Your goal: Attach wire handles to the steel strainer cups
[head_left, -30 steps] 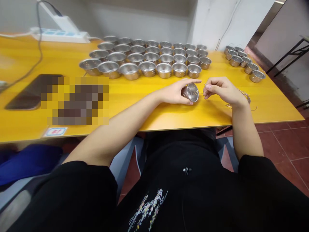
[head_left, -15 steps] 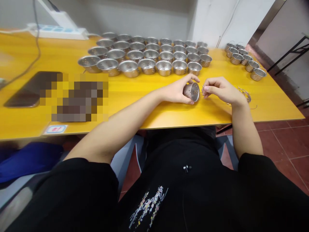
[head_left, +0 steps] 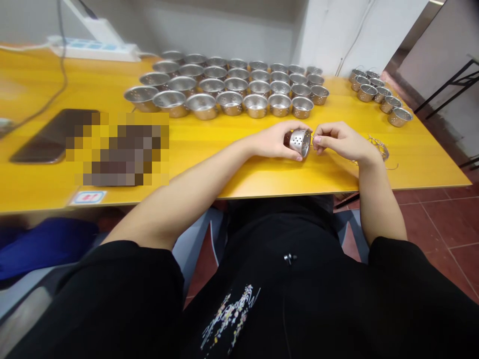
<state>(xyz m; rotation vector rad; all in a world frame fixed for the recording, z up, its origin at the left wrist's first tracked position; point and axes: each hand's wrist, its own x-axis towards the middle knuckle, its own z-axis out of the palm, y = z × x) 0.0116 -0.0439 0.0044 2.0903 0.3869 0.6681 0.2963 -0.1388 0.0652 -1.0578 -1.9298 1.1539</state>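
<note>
My left hand (head_left: 279,141) is closed around a small perforated metal cup (head_left: 298,141), tilted on its side with its mouth facing right. Just right of that mouth, my right hand (head_left: 333,139) pinches a thin metal wire (head_left: 313,140) between thumb and fingertips. The wire's end is at the cup's rim; whether it passes through a hole is too small to tell. Beside my right wrist lies a pile of bent wire pieces (head_left: 379,147) on the table, partly hidden by the wrist.
Rows of perforated metal cups (head_left: 255,105) stand along the back of the yellow table (head_left: 262,179). More cups, some with wire handles (head_left: 399,116), stand at the back right. At left are a dark phone (head_left: 48,142), a blurred-out object (head_left: 125,154) and a power strip (head_left: 97,50).
The cup has turned in my left hand, so more of its perforated side shows. My right hand has moved slightly left, bringing the wire to the rim.
</note>
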